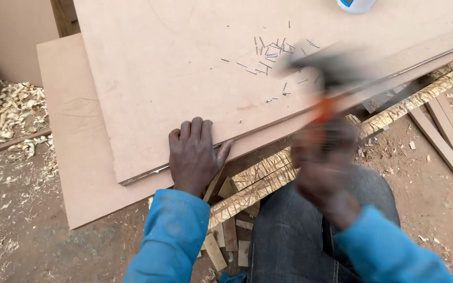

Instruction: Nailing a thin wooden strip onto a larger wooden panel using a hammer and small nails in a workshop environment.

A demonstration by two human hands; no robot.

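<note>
In the head view, the left hand [195, 154] lies flat with fingers released on the near edge of the board [184, 68], while the blurred right hand [323, 167] grasps an orange-handled hammer [323, 78] above scattered nails [271, 57].

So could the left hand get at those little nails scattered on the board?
Probably yes. The left hand rests flat on the board's near edge, and the nails lie further up on open board with nothing between, though the blurred hammer hangs just beside them.

Orange-handled hammer [325, 89] blurred, upright over board edge; tan fibreboard sheet [184, 78] flat, overhanging lower board.
</note>
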